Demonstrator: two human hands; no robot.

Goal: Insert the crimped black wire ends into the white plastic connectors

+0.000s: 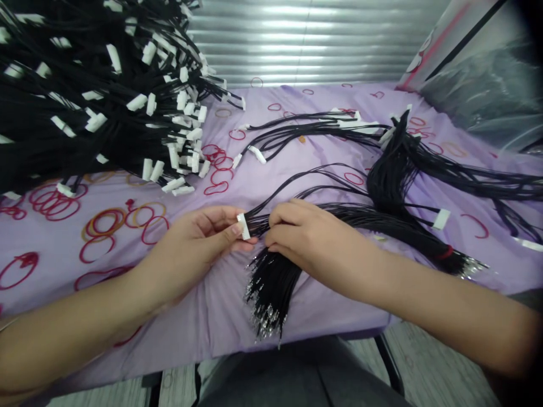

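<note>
Connector: white connector point(243, 226), pinched at the fingertips of our left hand point(197, 243), above the middle of the table near its front edge.
Left hand: closed in a pinch on the connector, thumb and forefinger around its body; palm turned inward.
Right hand: our right hand point(311, 240) is curled shut around the black wires point(257, 224) just where they meet the connector (fingertips hidden behind the knuckles, so we cannot tell which wire they press).
Loose wire bundle: bundle of bare-ended wires point(271, 288) lies under our hands, its metal terminals fanned over the front edge of the table; a red band point(446, 252) ties its far end toward the right edge.
Finished pile: heap of wires with white housings point(106, 96) fills the back left corner of the table, touching nothing we hold.
Other leads: a few assembled leads point(305, 133) lie at the back centre, and another dark bundle point(399, 169) crosses toward the right edge.
Table cover: purple cloth point(127, 243) with red and orange rings covers the table.
Progress: we judge the work well under way, since the fitted heap is large, yet much is left (the bundle of bare terminals under our hands looks thick). The connector in hand seems partly loaded; we cannot tell how many slots are filled.
</note>
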